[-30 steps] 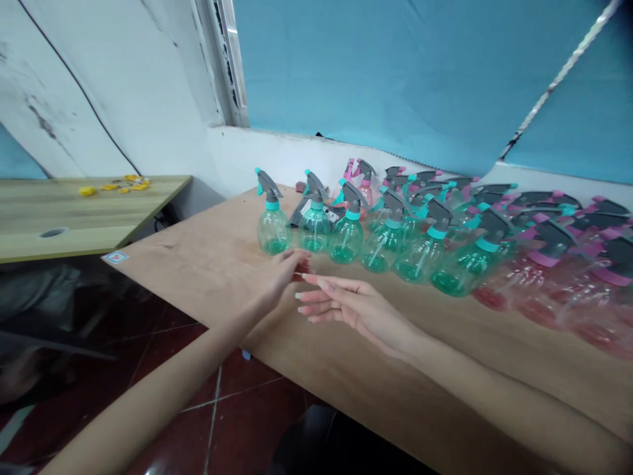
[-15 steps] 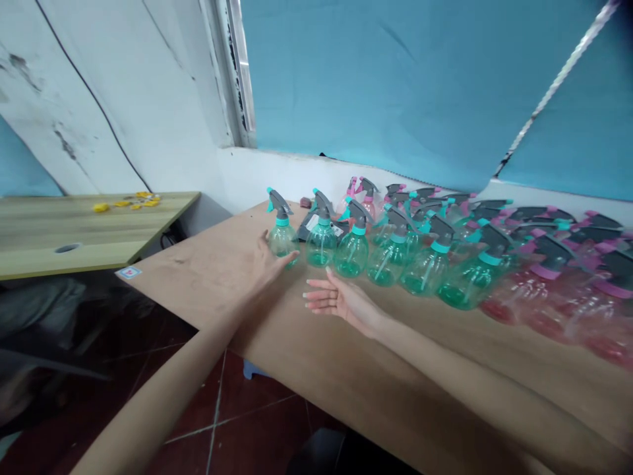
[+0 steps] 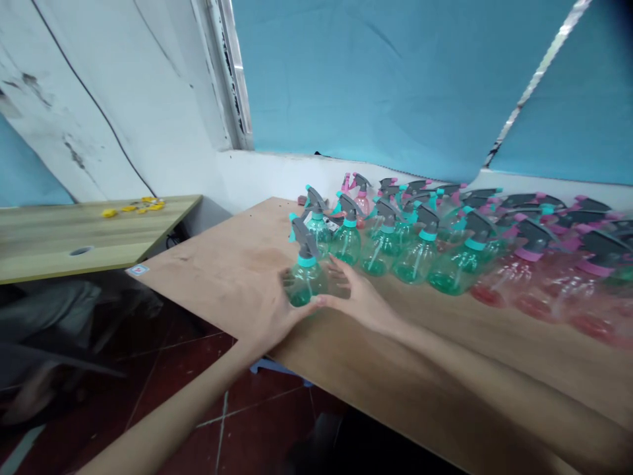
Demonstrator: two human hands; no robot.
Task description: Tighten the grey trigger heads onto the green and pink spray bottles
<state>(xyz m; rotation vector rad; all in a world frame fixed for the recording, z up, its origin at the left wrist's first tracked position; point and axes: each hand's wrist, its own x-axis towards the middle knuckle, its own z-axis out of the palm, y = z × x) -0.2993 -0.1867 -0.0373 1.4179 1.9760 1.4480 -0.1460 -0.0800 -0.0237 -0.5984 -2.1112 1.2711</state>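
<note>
Plywood table (image 3: 222, 264) carries rows of spray bottles (image 3: 420, 251) along its far side. Nearer the front edge, one green spray bottle (image 3: 305, 284) stands upright, long axis vertical. Left hand (image 3: 274, 316) and right hand (image 3: 363, 300) cup its body from opposite sides.

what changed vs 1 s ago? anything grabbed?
The left hand took hold of the end bottle and drew it out of the row toward the person. The right hand closed in on its other side, so both now cup it. The other green bottles, the pink bottles and the table stayed put.
</note>
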